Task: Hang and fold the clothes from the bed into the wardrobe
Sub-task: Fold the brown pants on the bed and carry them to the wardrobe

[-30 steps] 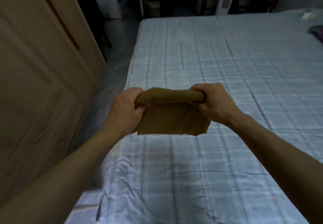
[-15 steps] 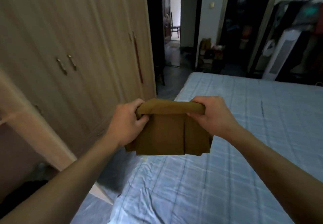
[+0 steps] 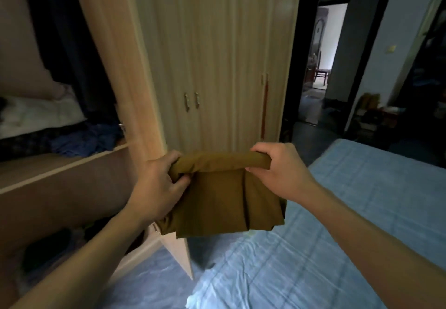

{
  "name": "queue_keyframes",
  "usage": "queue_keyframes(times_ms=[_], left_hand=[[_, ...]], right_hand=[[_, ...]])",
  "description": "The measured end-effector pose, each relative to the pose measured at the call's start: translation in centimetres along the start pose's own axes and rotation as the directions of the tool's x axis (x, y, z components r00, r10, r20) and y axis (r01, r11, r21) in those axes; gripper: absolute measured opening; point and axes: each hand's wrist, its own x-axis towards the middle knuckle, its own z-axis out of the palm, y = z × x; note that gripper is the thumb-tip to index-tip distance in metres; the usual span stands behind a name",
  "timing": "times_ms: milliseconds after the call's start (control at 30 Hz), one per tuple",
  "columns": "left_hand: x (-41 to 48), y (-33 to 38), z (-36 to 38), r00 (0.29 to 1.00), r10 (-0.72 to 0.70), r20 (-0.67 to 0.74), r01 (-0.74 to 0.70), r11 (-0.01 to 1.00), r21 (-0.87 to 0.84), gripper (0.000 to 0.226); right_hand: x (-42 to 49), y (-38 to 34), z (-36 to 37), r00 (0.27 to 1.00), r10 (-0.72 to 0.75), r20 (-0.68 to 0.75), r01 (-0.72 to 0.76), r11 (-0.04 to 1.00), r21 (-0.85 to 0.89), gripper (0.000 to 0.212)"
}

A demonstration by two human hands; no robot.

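Note:
A folded olive-brown garment [image 3: 224, 200] hangs in the air between my hands, its top edge rolled over. My left hand [image 3: 156, 185] grips its left end, and my right hand [image 3: 280, 176] grips its right end. Both hands are held in front of the wardrobe [image 3: 212, 67]. Its open door [image 3: 115, 67] stands edge-on to the left of the garment. Behind that door an open compartment shows a shelf [image 3: 62, 166] with blue clothes [image 3: 89, 139] and white folded fabric [image 3: 38, 115] on it. The bed [image 3: 337, 224] with a light blue checked sheet lies at lower right.
Closed wardrobe doors with two metal handles [image 3: 191, 101] face me. A dark doorway [image 3: 321, 67] opens at the right into a lit room. Dark clothes [image 3: 45, 248] lie in the wardrobe's lower compartment. Clutter [image 3: 376, 113] sits on the floor beyond the bed.
The view has swung left and up from the bed to the wardrobe, whose open compartment now shows. Both hands kept their grip on the folded garment and carried it along.

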Motion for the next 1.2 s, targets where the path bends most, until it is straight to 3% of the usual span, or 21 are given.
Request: queue_keyframes(times_ms=[200,367,600,767,967,1200], left_hand=[[-6.0,-5.3,-6.9,0.981,-0.169,-0.093,0.182,0.972,0.15,0.029],[-9.8,-9.4,-14.0,0.955,-0.242,-0.171,0.281,0.922,0.266,0.022],[-14.5,-14.8,-22.6,0.931,-0.222,-0.289,0.315,0.89,0.33,0.019],[-18.4,-18.4,-25.4,0.874,-0.304,-0.379,0.418,0.869,0.265,0.02],[-20.6,-22.8,-26.8,0.815,-0.398,-0.421,0.524,0.816,0.243,0.019],[-20.1,-29.4,-23.1,0.752,-0.52,-0.404,0.634,0.739,0.229,0.017]], right_hand=[[3.8,-4.7,9.3,0.978,-0.11,0.178,0.09,0.989,0.114,0.01],[6.8,-10.8,16.3,0.943,-0.224,0.246,0.185,0.967,0.172,0.005],[9.9,-19.1,24.6,0.911,-0.328,0.25,0.268,0.932,0.245,0.01],[11.2,-23.2,29.9,0.862,-0.398,0.313,0.322,0.908,0.267,0.011],[13.3,-24.1,36.7,0.819,-0.416,0.397,0.295,0.897,0.33,0.009],[16.5,-18.7,45.3,0.775,-0.43,0.463,0.255,0.883,0.393,0.011]])
